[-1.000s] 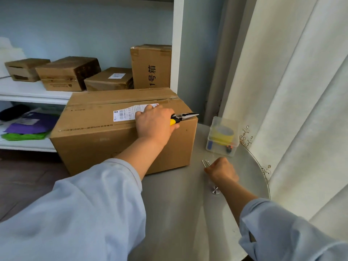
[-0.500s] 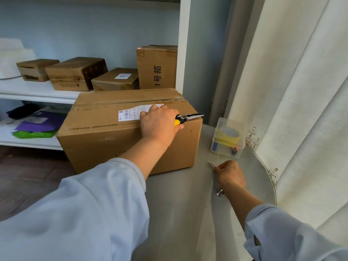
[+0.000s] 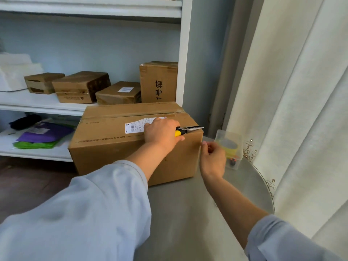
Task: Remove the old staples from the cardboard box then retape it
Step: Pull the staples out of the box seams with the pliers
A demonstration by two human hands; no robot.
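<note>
Box: I see the cardboard box on the round table.
Left hand: closed around pliers, resting on box top.
Right hand: fingers curled, beside box's right corner; contents indiscernible.

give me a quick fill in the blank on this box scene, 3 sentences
1. The left hand rests on top of the cardboard box holding pliers with ____ handles.
2. The clear plastic container stands to the ____ of the box.
3. The box on the shelf with printed characters stands ____.

Missing words: yellow; right; upright
</note>
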